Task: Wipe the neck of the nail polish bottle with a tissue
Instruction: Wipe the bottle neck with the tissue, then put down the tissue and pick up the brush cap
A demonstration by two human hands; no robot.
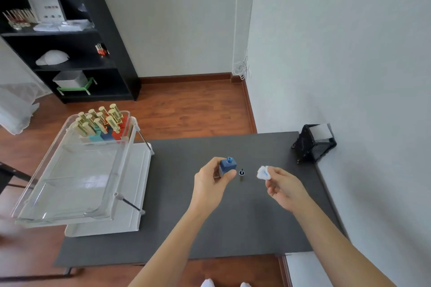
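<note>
A blue square nail polish bottle [227,166] with its cap off is held in my left hand [211,184] above the dark table [210,228]. Its bare threaded neck [230,160] points up and away. My right hand [283,187] pinches a crumpled white tissue [263,173] with a blue smear on it, a short way to the right of the bottle and apart from it. Between the two hands the gold cap with its brush [241,175] stands upside down on the table.
A clear plastic tray rack [77,170] at the table's left holds several gold-capped polish bottles [100,121] at its far end. A black tissue holder [313,142] sits at the far right corner by the wall. A black shelf unit [70,37] stands behind.
</note>
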